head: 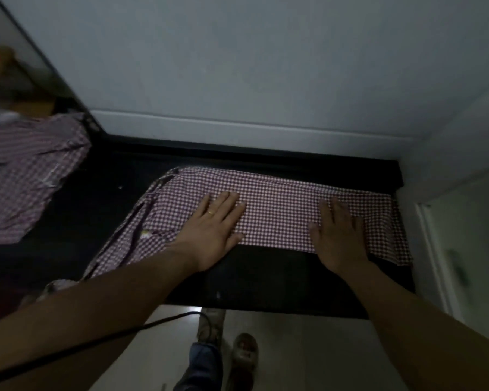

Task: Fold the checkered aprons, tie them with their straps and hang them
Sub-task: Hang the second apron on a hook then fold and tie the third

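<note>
Your left hand (215, 221) and right hand (338, 231) are both flat, fingers straight, pressing the folded apron (280, 204) on the dark counter (266, 277). So folding's underway; tying, hanging and that second apron (29, 176) at the left all remain.

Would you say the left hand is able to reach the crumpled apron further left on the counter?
Probably yes: the left hand lies flat on the folded apron, holding nothing, and only bare dark counter separates it from the crumpled apron, so a sideways reach looks unobstructed.
</note>
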A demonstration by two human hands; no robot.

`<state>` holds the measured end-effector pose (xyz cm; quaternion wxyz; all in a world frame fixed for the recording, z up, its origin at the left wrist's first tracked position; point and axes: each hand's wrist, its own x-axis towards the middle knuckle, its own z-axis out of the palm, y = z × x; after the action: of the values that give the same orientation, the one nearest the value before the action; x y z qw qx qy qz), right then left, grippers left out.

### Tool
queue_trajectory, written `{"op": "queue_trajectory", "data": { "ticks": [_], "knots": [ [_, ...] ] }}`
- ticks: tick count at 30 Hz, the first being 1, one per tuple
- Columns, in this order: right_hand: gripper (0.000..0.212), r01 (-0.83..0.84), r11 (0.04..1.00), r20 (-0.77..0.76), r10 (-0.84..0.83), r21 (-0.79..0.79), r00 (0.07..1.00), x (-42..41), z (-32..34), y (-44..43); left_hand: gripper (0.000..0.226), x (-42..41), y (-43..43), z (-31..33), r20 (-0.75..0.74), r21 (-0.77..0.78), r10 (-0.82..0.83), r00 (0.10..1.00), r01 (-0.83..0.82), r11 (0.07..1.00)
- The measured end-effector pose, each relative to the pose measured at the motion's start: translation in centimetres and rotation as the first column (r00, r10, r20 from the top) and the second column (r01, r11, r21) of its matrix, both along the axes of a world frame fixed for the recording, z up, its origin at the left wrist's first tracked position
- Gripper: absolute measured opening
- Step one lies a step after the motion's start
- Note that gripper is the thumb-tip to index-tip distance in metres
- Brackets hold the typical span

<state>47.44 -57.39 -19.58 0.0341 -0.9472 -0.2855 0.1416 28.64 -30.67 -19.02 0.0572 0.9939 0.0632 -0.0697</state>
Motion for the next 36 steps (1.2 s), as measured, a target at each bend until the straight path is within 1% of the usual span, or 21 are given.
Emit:
{"op": "queue_trajectory", "data": {
  "ticks": [2, 4, 6, 7, 8, 10, 11, 12, 14, 16, 18, 20, 22, 24, 26, 28, 30, 31, 33, 35, 36],
  "knots": [
    [0.059, -0.105, 0.99, 0.098, 0.096, 0.098, 0.991, -2.2, 1.7, 2.9, 0.07, -3.6, -0.6, 1.3, 0.087, -0.024, 0.074, 0.993, -0.072, 0.997],
    [0.038, -0.263, 0.938, 0.174, 0.227, 0.226, 0.958, -5.9, 3.0, 7.1, 0.065, -7.6, -0.7, 2.7, 0.178, -0.066, 0.207, 0.962, -0.198, 0.978],
    [0.016, -0.368, 0.878, 0.152, 0.337, 0.306, 0.929, -9.8, 3.9, 11.7, 0.06, -11.1, 0.3, 3.6, 0.238, -0.1, 0.413, 0.879, -0.401, 0.911],
    [0.011, -0.38, 0.86, 0.097, 0.37, 0.341, 0.924, -11.6, 4.3, 13.7, 0.061, -12.5, 1.1, 3.7, 0.241, -0.13, 0.542, 0.805, -0.527, 0.84],
    [0.012, -0.363, 0.857, 0.01, 0.386, 0.367, 0.922, -13.2, 4.3, 15.5, 0.067, -13.8, 2.1, 3.7, 0.211, -0.165, 0.667, 0.714, -0.647, 0.745],
    [0.016, -0.313, 0.868, -0.169, 0.4, 0.385, 0.901, -15.9, 3.5, 18.2, 0.091, -16.5, 4.7, 3.5, 0.044, -0.192, 0.838, 0.544, -0.819, 0.541],
    [0.015, -0.288, 0.883, -0.239, 0.391, 0.371, 0.889, -16.7, 3.0, 18.8, 0.102, -17.2, 5.9, 3.4, -0.061, -0.175, 0.864, 0.499, -0.858, 0.483],
    [0.013, -0.262, 0.892, -0.28, 0.375, 0.367, 0.884, -17.4, 2.4, 19.4, 0.105, -17.8, 7.1, 3.4, -0.143, -0.138, 0.862, 0.487, -0.872, 0.47],
    [0.008, -0.206, 0.898, -0.281, 0.329, 0.39, 0.902, -17.9, 1.9, 19.7, 0.08, -17.9, 8.8, 3.1, -0.197, -0.081, 0.803, 0.562, -0.826, 0.558],
    [0.015, -0.224, 0.894, -0.099, 0.282, 0.387, 0.954, -17.6, 1.7, 19.6, 0.04, -17.4, 10.1, 2.9, -0.179, -0.198, 0.719, 0.672, -0.74, 0.643],
    [0.035, -0.26, 0.909, 0.083, 0.246, 0.325, 0.966, -16.8, 1.5, 19.6, 0.029, -16.8, 11.5, 3.3, -0.192, -0.413, 0.672, 0.716, -0.68, 0.606],
    [0.045, -0.261, 0.933, 0.099, 0.244, 0.248, 0.965, -15.8, 1.6, 19.6, 0.027, -16.6, 13.9, 4.8, -0.181, -0.523, 0.646, 0.741, -0.629, 0.575],
    [0.042, -0.287, 0.943, 0.09, 0.275, 0.169, 0.957, -15.3, 1.8, 19.6, 0.024, -16.5, 17.8, 7.1, -0.12, -0.476, 0.597, 0.793, -0.574, 0.666],
    [0.038, -0.311, 0.946, 0.091, 0.303, 0.094, 0.949, -15.4, 2.3, 19.5, 0.017, -16.0, 22.1, 9.3, -0.059, -0.312, 0.538, 0.841, -0.528, 0.79],
    [0.039, -0.325, 0.946, 0.098, 0.324, -0.011, 0.941, -15.9, 3.0, 19.2, 0.029, -14.8, 25.7, 10.9, -0.078, -0.087, 0.48, 0.874, -0.486, 0.87],
    [0.036, -0.312, 0.946, 0.128, 0.321, -0.086, 0.938, -16.6, 3.8, 19.5, 0.059, -13.9, 27.0, 11.1, -0.137, 0.137, 0.465, 0.875, -0.448, 0.883],
    [0.035, -0.303, 0.953, 0.2, 0.302, -0.028, 0.932, -17.7, 4.8, 21.1, 0.084, -13.7, 26.3, 10.6, -0.047, 0.229, 0.413, 0.909, -0.393, 0.891],
    [0.038, -0.32, 0.947, 0.218, 0.305, 0.036, 0.927, -18.4, 5.2, 22.3, 0.086, -13.9, 25.1, 10.2, 0.019, 0.219, 0.327, 0.945, -0.323, 0.921],
    [0.047, -0.368, 0.922, 0.183, 0.344, 0.122, 0.921, -20.0, 5.4, 24.9, 0.071, -14.5, 22.3, 8.0, 0.133, 0.139, 0.079, 0.988, -0.097, 0.986],
    [0.05, -0.395, 0.913, 0.064, 0.39, 0.105, 0.918, -21.2, 4.7, 26.6, 0.062, -15.5, 19.4, 5.5, 0.062, 0.037, -0.039, 0.997, 0.037, 0.999],
    [0.05, -0.385, 0.921, 0.016, 0.385, 0.061, 0.923, -21.6, 4.2, 27.1, 0.068, -16.3, 18.3, 4.4, -0.033, -0.003, -0.01, 0.999, 0.01, 1.0]
  ]
}}
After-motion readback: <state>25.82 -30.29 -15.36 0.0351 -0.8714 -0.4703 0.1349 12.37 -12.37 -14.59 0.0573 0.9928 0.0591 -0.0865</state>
